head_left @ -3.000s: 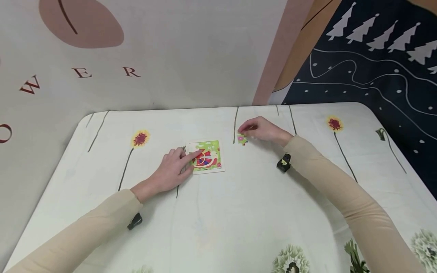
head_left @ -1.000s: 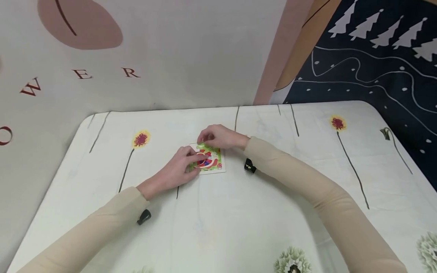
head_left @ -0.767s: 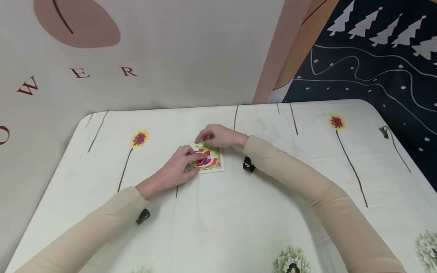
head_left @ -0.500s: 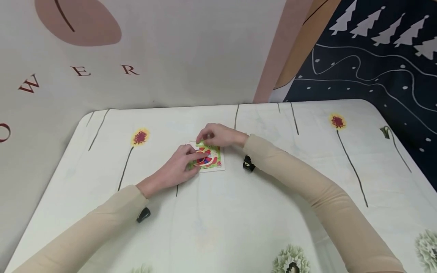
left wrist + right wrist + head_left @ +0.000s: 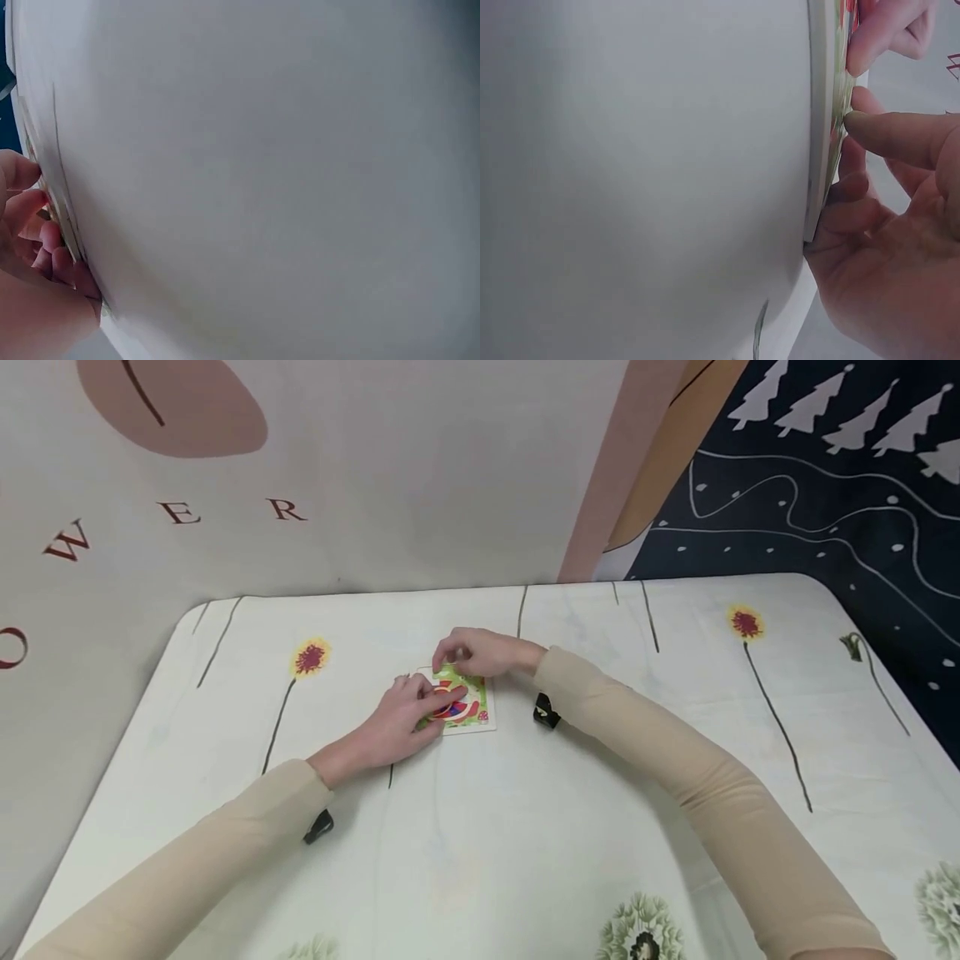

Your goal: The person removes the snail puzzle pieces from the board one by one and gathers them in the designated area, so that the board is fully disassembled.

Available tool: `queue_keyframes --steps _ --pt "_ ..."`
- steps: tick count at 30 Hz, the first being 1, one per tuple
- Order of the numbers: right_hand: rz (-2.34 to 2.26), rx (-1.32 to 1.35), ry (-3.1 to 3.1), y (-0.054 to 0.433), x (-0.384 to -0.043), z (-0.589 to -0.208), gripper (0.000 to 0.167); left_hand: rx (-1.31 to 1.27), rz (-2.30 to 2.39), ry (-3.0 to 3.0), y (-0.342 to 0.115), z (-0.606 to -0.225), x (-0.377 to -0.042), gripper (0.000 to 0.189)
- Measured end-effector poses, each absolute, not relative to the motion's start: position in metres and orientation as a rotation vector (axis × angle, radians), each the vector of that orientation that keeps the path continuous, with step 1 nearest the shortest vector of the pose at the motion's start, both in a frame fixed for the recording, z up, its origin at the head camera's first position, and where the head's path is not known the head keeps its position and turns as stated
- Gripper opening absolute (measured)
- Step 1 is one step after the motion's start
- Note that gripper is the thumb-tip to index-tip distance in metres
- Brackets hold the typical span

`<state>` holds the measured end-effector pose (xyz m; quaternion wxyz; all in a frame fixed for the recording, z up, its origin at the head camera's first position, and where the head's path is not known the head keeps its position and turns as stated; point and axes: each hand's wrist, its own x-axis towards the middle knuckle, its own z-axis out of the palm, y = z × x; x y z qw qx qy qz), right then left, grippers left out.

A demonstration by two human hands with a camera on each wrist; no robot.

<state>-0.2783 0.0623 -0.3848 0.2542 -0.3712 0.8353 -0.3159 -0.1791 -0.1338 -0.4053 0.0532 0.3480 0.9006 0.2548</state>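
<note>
A small square picture puzzle (image 5: 482, 713) with a white border and a red, blue and green picture lies on the table in the head view. My left hand (image 5: 393, 718) rests on its left part, index finger stretched over the picture and thumb near the lower edge. At the top edge, my right hand (image 5: 487, 652) pinches a green puzzle piece (image 5: 448, 673) down at the board, fingers hiding much of it. The right wrist view shows the board's side (image 5: 821, 142), with the right thumb on the picture and left fingers (image 5: 877, 41) farther along.
The table (image 5: 510, 827) has a white cloth printed with flowers and stems. A printed wall hanging (image 5: 412, 485) stands right behind the table's far edge, with a dark one (image 5: 795, 510) at the right. Black wrist devices (image 5: 546, 712) sit under both cuffs.
From right of the puzzle, my right hand has brought the piece left to the board's top edge, and has stayed there over the last second. The left hand has shifted slightly right.
</note>
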Motion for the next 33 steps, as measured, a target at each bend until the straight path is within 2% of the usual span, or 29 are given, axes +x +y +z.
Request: queue_keyframes --steps 7,18,33 --pt "-0.834 -1.022 2.24 0.0637 -0.2803 -0.3817 0.033 1.054 0.73 2.747 -0.1345 -0.407 -0.1795 0.049" --pt "-0.669 -1.049 2.244 0.0572 -0.2808 -0.3778 0.021 1.048 0.721 2.73 -0.1329 -0.4067 -0.1796 0.05" --pt "-0.772 -1.112 2.204 0.0622 -0.2812 -0.3826 0.024 1.042 0.836 2.685 -0.1347 -0.4069 -0.1809 0.047"
